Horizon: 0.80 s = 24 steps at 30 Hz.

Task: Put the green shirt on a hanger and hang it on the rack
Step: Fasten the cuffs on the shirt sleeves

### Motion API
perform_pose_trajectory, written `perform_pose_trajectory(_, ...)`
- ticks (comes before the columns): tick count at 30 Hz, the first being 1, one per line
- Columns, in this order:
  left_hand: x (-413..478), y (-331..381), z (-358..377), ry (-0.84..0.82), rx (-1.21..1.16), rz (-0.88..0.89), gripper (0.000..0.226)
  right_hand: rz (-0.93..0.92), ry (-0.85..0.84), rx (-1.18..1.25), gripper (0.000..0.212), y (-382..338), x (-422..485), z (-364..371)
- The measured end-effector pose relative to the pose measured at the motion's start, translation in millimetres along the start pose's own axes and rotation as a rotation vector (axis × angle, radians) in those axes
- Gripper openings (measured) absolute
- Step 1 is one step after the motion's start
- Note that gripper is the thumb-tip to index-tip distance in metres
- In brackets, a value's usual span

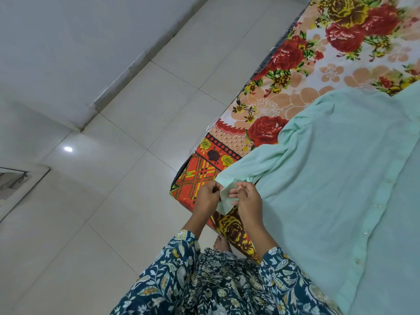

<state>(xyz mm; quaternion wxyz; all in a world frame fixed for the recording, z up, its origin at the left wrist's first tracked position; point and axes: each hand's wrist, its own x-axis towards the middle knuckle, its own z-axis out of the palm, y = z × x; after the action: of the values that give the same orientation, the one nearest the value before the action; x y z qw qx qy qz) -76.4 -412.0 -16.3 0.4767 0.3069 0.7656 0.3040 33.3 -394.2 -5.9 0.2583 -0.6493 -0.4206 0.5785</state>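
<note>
- The green shirt (341,167) is laid flat on the bed, front up, over a floral bedsheet (284,71). Most of the bed surface in view is covered by it.
- A button placket (372,208) is seen running down the shirt's length, with small pale buttons along it.
- One long shirt sleeve (247,160) is stretched toward the edge of the bed that borders the floor. Its cuff (225,200) is held up just at that edge.
- The cuff is pinched from both sides, by the left hand (208,196) on one side and the right hand (247,198) on the other. The fingers are curled, and the hands are kept close together with only the cuff between them.
- Whether a cuff button is held cannot be told, as that spot is hidden by the fingers.
- Dark blue flower-print dress sleeves (181,251) are worn over both arms.
- A bare foot (221,243) is seen on the tiled floor (136,133), just beside the bed's edge.
- A bright light reflection (68,149) is noted on the tiles, well apart from the bed.
</note>
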Motion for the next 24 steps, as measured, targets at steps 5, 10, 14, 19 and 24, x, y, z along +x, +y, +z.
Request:
perform_pose_trajectory(5,-0.5,-0.5,-0.1,-0.041,-0.088,-0.021,0.021,0.051,-0.054,0.02,0.015,-1.1,6.1,-1.2)
perform_pose_trajectory(10,0.8,1.8,1.3,-0.119,-0.315,-0.182,0.021,0.04,-0.081,-0.105,0.015,-4.9,15.9,0.2)
perform_pose_trajectory(14,2.1,4.5,2.4,-0.117,-0.328,-0.244,0.019,-0.008,-0.098,-0.168,0.01,-3.5,18.3,0.9)
perform_pose_trajectory(19,3.2,2.9,2.7,-0.051,-0.282,-0.203,0.019,0.11,-0.126,0.006,0.012,-3.8,19.1,-1.3)
perform_pose_trajectory(24,1.2,7.9,-2.9,-0.095,-0.06,-0.093,0.023,0.357,-0.197,0.473,0.016,-8.8,22.3,-10.6)
